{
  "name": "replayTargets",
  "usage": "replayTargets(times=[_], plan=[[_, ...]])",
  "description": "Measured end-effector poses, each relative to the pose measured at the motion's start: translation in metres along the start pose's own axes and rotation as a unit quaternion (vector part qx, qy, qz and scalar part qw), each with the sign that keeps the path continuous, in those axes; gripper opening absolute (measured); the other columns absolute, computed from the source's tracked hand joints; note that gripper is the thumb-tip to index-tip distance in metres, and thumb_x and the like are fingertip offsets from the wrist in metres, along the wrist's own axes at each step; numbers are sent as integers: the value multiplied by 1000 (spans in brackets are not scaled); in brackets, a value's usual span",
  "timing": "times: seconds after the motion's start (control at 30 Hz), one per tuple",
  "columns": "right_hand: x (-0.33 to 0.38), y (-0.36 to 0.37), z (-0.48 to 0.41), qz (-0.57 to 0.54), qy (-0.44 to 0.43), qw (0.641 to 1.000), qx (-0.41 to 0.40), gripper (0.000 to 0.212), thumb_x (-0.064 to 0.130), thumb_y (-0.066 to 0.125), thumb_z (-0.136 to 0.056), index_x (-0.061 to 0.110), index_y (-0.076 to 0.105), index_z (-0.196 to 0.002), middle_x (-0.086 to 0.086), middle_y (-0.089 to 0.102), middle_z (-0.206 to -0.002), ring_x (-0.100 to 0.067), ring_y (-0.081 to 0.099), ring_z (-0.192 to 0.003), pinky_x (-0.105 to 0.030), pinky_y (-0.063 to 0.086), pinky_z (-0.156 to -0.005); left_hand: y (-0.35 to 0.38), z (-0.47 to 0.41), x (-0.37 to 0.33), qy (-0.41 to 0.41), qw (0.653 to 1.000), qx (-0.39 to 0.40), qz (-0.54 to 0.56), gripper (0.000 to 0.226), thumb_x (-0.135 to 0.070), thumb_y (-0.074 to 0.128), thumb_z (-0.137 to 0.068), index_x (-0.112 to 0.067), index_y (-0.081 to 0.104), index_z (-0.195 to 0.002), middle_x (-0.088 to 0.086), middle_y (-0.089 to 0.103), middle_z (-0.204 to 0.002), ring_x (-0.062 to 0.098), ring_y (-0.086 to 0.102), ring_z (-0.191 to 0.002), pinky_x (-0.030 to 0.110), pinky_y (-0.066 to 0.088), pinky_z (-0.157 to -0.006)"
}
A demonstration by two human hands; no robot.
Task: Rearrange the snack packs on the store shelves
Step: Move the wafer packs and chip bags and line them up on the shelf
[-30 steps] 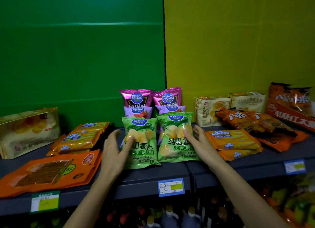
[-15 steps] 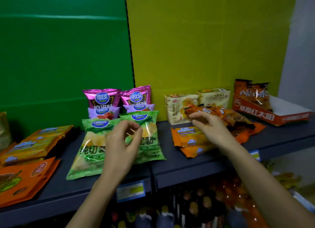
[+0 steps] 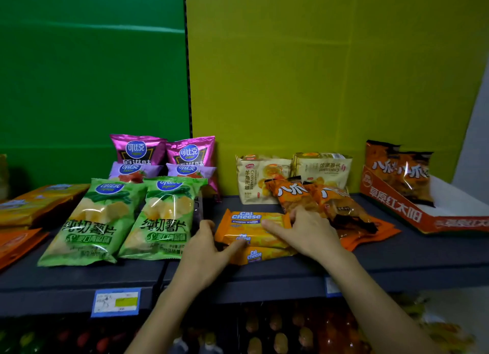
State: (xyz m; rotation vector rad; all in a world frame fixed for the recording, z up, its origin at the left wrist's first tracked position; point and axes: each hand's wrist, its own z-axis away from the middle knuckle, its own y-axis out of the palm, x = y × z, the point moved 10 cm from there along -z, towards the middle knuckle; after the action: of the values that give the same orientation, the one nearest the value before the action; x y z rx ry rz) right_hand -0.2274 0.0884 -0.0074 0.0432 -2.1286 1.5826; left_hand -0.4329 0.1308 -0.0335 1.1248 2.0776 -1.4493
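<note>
Left hand (image 3: 205,250) grips wafer pack (image 3: 251,228) at its left end; right hand (image 3: 307,230) lies flat, fingers spread, on its right end; chip bags (image 3: 127,221) just left.

Two stacked orange Cal Cheese wafer packs (image 3: 251,228) lie flat on the dark shelf (image 3: 397,258), beside green chip bags (image 3: 158,218)

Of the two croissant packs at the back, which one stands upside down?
The right croissant pack, nearest the red display box: its print reads inverted. The left croissant pack shows its "Croissant" label sideways, not inverted.
</note>
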Motion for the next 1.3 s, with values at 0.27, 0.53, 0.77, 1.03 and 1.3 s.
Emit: replayTargets(times=[0.27, 0.53, 0.77, 1.03, 1.3], plan=[[7, 14, 1, -24, -13, 999, 26, 97, 79, 48, -68, 12, 33, -136, -12, 52, -135, -32, 50, -124, -40, 41, -94, 20, 5, 9, -72, 997, 24, -27, 109, -77, 58, -43, -14, 35, -129, 9, 58, -120, 26, 57, -109, 39, 48, -89], [7, 16, -5, -188, -25, 982, 22, 95, 52, 74, -68, 11, 24, -138, -14, 47, -139, -33, 46, -127, -35, 38, -98, 15, 5, 7, -98, 995, -10, 20, 87, -48, 83, -53, -15, 42, -121, 1, 61, -106, 22, 60, -100, 35, 49, -87], [-5, 16, -10, -393, -35, 917, 64, 64, 31, 74, -75, 12, 48, -131, -7, 58, -130, -26, 56, -118, -45, 45, -101, 19, 1, 5, -120, 992, 32, 25, 92, -44, 84, -55, -9, 41, -127, 5, 58, -119, 23, 58, -107, 31, 47, -89], [-54, -41, -6, -537, -32, 843, -5, 37, 14, 63, -86, 11, 58, -122, -7, 66, -116, -21, 63, -103, -32, 46, -91, 33, -11, -3, -147, 986, 74, -11, 79, -55, 77, -60, -8, 42, -112, 10, 56, -122, 26, 56, -110, 32, 45, -90], [-100, -48, 2, -593, 8, 804, -41, 45, 15, 62, -86, 14, 52, -130, -6, 64, -116, -17, 63, -95, -23, 47, -76, 46, -23, -5, -187, 973, 129, 46, 96, -33, 85, -59, -4, 31, -132, 9, 44, -134, 17, 45, -106, 30, 44, -89]])
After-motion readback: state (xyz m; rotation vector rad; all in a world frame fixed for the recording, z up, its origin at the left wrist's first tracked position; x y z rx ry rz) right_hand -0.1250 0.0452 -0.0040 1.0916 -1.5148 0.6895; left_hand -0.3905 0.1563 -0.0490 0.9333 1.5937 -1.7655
